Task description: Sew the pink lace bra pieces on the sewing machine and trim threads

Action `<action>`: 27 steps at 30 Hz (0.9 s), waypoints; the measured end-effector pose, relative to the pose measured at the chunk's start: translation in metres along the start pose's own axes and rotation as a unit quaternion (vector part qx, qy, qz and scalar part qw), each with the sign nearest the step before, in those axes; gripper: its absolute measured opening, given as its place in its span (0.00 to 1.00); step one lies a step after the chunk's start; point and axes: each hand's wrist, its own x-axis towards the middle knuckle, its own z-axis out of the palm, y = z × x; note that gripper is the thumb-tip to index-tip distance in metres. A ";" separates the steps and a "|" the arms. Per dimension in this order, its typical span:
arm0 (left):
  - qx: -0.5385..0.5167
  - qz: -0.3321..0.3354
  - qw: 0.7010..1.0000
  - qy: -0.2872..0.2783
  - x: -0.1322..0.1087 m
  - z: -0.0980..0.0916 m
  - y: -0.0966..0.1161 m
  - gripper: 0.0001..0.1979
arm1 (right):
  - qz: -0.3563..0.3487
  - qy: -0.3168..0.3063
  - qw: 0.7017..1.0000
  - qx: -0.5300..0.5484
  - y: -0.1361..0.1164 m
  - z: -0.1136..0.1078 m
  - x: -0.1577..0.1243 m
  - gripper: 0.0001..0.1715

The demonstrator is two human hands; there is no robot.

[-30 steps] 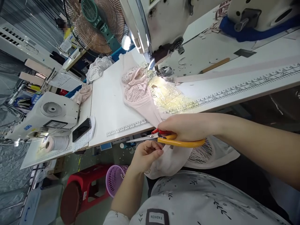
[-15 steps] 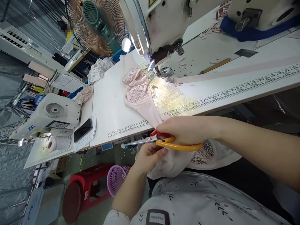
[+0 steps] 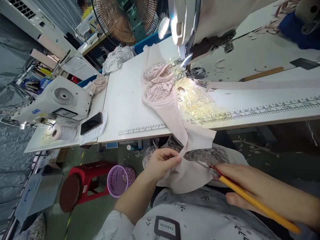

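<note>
My left hand (image 3: 162,165) pinches the narrow end of a pale pink lace bra (image 3: 171,115) between thumb and fingers, just below the table's front edge. The bra's lace cup part lies on the table beside the sewing machine needle. My right hand (image 3: 247,181) is closed on scissors (image 3: 252,196) with orange and red handles. Their blades point left, with the tips at the fabric close to my left fingertips; whether they are apart is unclear. More pale fabric with lace (image 3: 190,176) hangs over my lap beneath both hands.
A sewing machine (image 3: 210,23) stands over the table (image 3: 127,103), its lamp lit above yellowish clear film (image 3: 192,96). Leftward are a phone (image 3: 91,123), a second sewing machine (image 3: 57,100) and a thread cone (image 3: 63,133). A red stool (image 3: 92,170) and purple basket (image 3: 117,181) stand below.
My right hand has moved right and down, turning the scissors so their blades meet the fabric. My left hand now grips the strip end, and the view has shifted.
</note>
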 end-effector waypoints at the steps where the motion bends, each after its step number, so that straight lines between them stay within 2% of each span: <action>1: 0.003 -0.008 1.000 -0.004 0.000 0.001 0.001 0.20 | 0.007 -0.034 0.999 0.008 0.004 0.006 -0.003 0.25; 3: 0.013 -0.014 1.000 -0.011 -0.001 0.003 0.001 0.20 | 0.022 -0.069 0.997 0.025 0.009 0.015 -0.005 0.24; 6: 0.020 0.003 1.000 -0.001 -0.001 0.003 0.001 0.20 | 0.038 -0.054 0.997 0.039 0.009 0.021 -0.003 0.23; 13: 0.027 0.002 1.000 0.014 -0.003 0.002 -0.001 0.21 | 0.075 -0.075 0.994 0.019 0.002 0.016 -0.002 0.21; 18: 0.042 0.002 0.999 0.011 -0.003 0.006 -0.003 0.20 | 0.059 -0.037 0.998 0.003 0.001 0.024 0.003 0.23; 23: 0.037 -0.006 0.999 0.015 -0.003 0.009 -0.001 0.20 | 0.095 -0.032 0.995 -0.026 -0.004 0.026 0.006 0.25; 27: 0.036 -0.007 0.999 0.022 -0.002 0.008 -0.002 0.20 | 0.097 -0.002 0.994 -0.042 -0.008 0.027 0.006 0.26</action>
